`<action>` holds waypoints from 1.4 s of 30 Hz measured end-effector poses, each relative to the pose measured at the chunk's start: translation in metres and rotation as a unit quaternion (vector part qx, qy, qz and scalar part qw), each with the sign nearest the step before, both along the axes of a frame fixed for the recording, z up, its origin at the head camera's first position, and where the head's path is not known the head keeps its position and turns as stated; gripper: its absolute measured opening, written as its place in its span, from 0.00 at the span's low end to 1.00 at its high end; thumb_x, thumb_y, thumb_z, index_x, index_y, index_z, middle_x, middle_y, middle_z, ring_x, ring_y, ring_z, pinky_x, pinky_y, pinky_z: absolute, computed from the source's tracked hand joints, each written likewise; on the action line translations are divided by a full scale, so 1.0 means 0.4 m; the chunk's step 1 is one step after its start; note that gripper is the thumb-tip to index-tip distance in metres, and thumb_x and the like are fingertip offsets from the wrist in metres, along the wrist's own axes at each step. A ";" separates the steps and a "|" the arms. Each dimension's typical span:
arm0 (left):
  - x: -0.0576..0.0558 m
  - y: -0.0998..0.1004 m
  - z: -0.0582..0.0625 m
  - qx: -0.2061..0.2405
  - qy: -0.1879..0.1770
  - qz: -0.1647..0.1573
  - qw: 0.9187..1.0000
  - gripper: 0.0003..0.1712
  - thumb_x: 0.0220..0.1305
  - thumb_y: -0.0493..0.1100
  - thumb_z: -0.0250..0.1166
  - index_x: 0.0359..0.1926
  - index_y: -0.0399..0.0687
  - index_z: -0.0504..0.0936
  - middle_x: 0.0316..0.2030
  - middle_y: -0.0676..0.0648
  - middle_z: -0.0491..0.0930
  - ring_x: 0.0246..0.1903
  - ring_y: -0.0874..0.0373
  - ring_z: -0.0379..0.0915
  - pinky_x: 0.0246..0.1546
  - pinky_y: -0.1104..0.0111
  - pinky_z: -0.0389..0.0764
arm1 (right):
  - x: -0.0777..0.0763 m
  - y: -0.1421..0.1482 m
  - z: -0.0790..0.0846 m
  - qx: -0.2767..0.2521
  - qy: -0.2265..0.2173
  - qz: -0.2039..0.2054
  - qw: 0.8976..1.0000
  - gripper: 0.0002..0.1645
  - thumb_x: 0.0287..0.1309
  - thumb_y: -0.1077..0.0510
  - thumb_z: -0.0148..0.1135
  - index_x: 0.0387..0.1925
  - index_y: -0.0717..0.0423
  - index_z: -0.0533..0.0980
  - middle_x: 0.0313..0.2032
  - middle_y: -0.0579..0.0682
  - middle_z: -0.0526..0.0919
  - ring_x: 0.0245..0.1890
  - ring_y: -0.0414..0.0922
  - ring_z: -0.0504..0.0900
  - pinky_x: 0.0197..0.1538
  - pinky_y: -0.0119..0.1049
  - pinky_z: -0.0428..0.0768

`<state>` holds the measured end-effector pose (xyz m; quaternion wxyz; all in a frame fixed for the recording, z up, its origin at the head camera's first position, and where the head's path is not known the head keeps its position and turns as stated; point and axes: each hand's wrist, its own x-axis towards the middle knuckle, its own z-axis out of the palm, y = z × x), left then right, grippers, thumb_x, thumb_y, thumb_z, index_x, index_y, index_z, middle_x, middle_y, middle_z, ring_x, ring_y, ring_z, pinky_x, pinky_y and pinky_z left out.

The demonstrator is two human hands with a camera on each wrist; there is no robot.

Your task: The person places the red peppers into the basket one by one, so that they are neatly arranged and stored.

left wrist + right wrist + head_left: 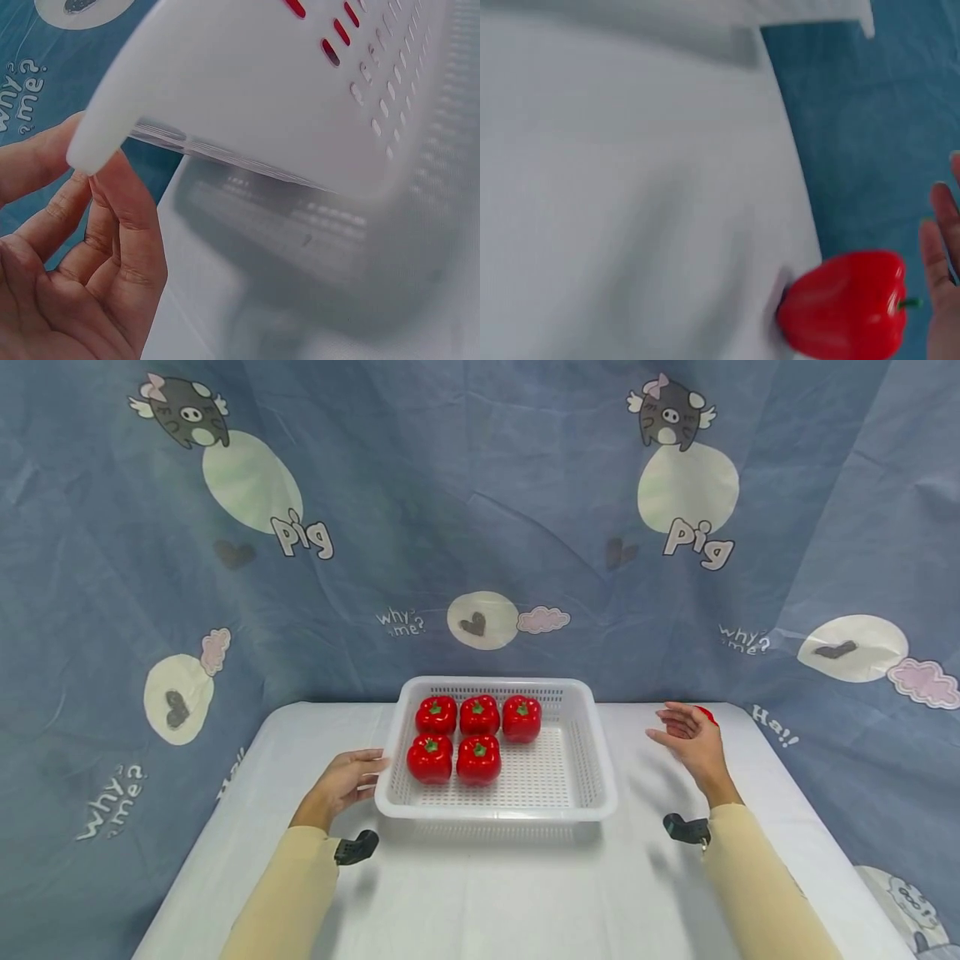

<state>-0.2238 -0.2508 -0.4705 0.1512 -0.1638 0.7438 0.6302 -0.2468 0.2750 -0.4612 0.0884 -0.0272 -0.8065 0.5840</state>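
A white perforated plastic basket (495, 813) stands on the table with several red bell peppers (478, 760) inside, stems up, toward its left and back. My left hand (347, 785) is at the basket's left side. In the left wrist view, the fingers (124, 225) hold the basket's rim (97, 142) at its edge. Away to the right, my right hand (696, 745) hovers with relaxed fingers near another red bell pepper (844, 307), mostly hidden behind it in the head view. In the right wrist view, this pepper lies on its side, apart from the visible fingertips.
The white table (517, 893) ends at its back edge just behind the basket. Behind it hangs a blue cloth (480, 527) printed with cartoon pigs. The loose pepper lies close to the table's far right edge. Dark wrist straps (356, 848) sit by both sleeves.
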 end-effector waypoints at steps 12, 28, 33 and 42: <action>-0.001 -0.002 -0.004 -0.004 -0.001 0.000 1.000 0.30 0.65 0.44 0.64 0.65 0.38 0.69 0.60 0.35 0.72 0.48 0.49 0.77 0.45 0.63 0.82 | -0.038 0.121 -0.096 0.001 -0.011 -0.136 0.991 0.40 0.51 0.46 0.72 0.64 0.49 0.68 0.60 0.52 0.72 0.62 0.48 0.67 0.63 0.35 0.70; 0.005 0.002 0.003 -0.005 0.003 -0.004 1.000 0.31 0.66 0.45 0.63 0.66 0.37 0.67 0.62 0.34 0.69 0.53 0.44 0.74 0.46 0.63 0.82 | -0.156 0.261 -0.278 0.079 -0.103 -0.186 0.974 0.61 0.47 0.33 0.69 0.75 0.41 0.47 0.73 0.52 0.52 0.71 0.56 0.52 0.65 0.56 0.66; 0.006 0.003 0.003 -0.002 0.000 0.001 1.000 0.31 0.66 0.45 0.63 0.66 0.37 0.68 0.62 0.34 0.69 0.55 0.43 0.73 0.46 0.63 0.81 | -0.123 0.195 -0.171 0.062 -0.149 -0.170 0.972 0.61 0.51 0.41 0.70 0.75 0.50 0.44 0.73 0.59 0.48 0.72 0.60 0.48 0.65 0.58 0.64; 0.002 0.005 0.002 -0.004 -0.003 0.003 1.000 0.32 0.66 0.45 0.63 0.67 0.38 0.67 0.62 0.35 0.69 0.54 0.44 0.73 0.46 0.64 0.81 | -0.080 0.096 -0.058 0.046 -0.193 -0.170 0.965 0.52 0.62 0.57 0.61 0.74 0.60 0.39 0.73 0.65 0.45 0.72 0.63 0.45 0.67 0.59 0.60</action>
